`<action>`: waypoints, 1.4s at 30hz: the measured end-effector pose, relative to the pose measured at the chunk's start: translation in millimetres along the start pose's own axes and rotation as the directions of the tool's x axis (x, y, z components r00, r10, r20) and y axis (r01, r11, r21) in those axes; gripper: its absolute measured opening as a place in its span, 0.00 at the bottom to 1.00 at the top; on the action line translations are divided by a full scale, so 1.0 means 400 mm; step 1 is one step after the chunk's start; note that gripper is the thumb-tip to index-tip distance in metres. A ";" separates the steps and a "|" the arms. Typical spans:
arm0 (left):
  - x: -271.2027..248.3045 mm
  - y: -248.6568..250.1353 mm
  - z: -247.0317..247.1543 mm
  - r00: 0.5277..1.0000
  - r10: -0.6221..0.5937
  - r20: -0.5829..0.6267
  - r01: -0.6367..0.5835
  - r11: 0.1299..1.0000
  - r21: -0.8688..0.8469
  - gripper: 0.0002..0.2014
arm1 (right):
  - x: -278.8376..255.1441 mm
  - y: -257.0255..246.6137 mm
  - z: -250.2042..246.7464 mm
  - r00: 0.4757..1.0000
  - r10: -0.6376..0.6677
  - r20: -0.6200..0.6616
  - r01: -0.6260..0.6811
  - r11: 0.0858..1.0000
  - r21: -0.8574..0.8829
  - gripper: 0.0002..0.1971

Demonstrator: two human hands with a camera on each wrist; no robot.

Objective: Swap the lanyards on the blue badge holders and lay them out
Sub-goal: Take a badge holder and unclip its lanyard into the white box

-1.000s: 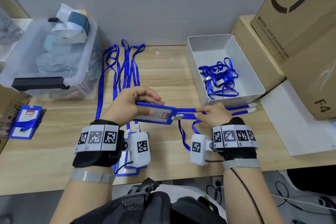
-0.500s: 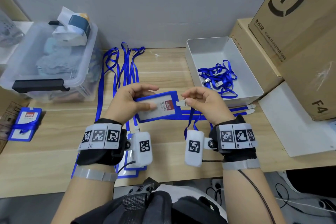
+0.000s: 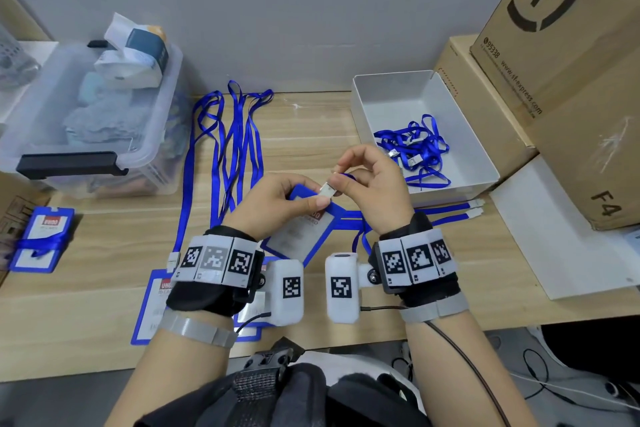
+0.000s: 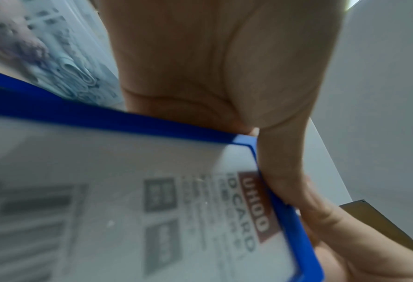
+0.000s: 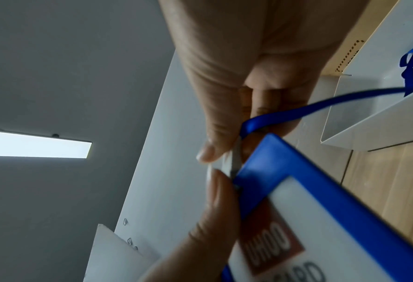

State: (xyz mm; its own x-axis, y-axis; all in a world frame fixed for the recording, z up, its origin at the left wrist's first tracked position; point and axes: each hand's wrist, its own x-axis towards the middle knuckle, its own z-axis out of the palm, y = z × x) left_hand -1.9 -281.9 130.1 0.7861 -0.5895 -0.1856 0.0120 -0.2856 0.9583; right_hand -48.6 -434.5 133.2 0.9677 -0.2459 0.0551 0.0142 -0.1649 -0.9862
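Raised since the earlier frame: both hands, off the counter (image 3: 311, 121). Head view: left hand (image 3: 273, 204) grips blue badge holder (image 3: 304, 236) by its top; right hand (image 3: 372, 184) pinches lanyard clip (image 3: 327, 190). Left wrist view: thumb along holder's edge. Right wrist view: lanyard (image 5: 321, 104) trails toward white tray (image 5: 369, 114).

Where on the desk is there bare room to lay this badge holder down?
Bare wood lies between the laid-out lanyards and the white tray, and along the front edge left of the flat badge holders. Near the hands it is crowded with straps.
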 end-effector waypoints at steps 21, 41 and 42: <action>0.006 -0.034 -0.017 0.995 0.012 -0.101 -0.021 0.996 -0.092 0.06 | 0.020 0.043 0.034 0.990 -0.134 -0.031 0.124 0.968 -0.219 0.07; 0.012 -0.044 -0.022 0.993 0.099 -0.068 -0.099 0.995 0.008 0.06 | 0.020 0.028 0.041 0.998 -0.054 0.034 0.062 0.945 -0.321 0.11; 0.011 -0.042 -0.022 0.993 0.095 -0.066 -0.095 0.995 0.000 0.07 | 0.019 0.028 0.042 0.998 -0.054 0.036 0.063 0.943 -0.327 0.10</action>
State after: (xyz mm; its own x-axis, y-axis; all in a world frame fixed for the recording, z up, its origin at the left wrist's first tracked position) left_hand 6.8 -273.1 114.9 0.8228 -0.5629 -0.0788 -0.0632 -0.2284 0.9715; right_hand -36.9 -422.0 120.1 0.9740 -0.2023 0.1025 -0.0081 -0.4829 -0.8757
